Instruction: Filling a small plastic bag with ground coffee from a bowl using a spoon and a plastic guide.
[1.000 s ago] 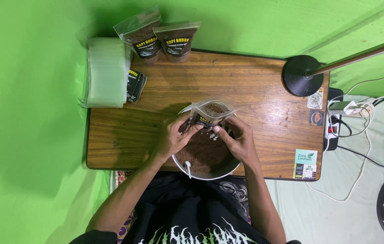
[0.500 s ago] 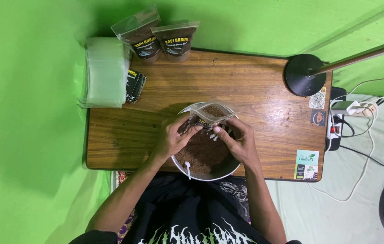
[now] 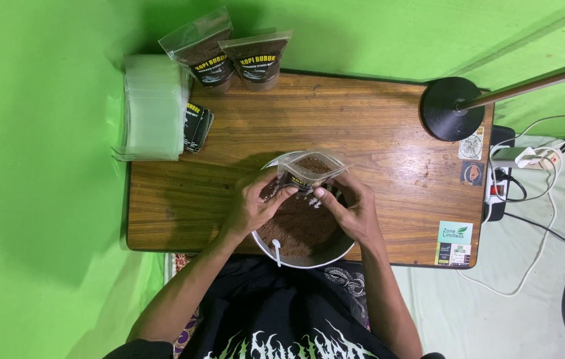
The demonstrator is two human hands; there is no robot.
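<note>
A clear plastic pouch (image 3: 309, 167) with a dark label and brown powder inside is held upright over a metal bowl (image 3: 326, 254) of brown powder. My left hand (image 3: 254, 203) grips the pouch's left side and my right hand (image 3: 351, 207) grips its right side. The pouch's mouth is open at the top. A white spoon handle (image 3: 276, 250) sticks out of the powder at the bowl's near rim. The bowl sits at the near edge of a wooden table (image 3: 375, 139).
Two filled pouches (image 3: 234, 58) stand at the table's far edge. A stack of empty clear bags (image 3: 155, 106) and dark labels (image 3: 197, 125) lie at the far left. A black lamp base (image 3: 452, 110) stands far right, with a power strip and cables (image 3: 505, 179) beyond the table.
The pouch has tipped slightly, its label turning more out of sight. Both hands stay on it in nearly the same place.
</note>
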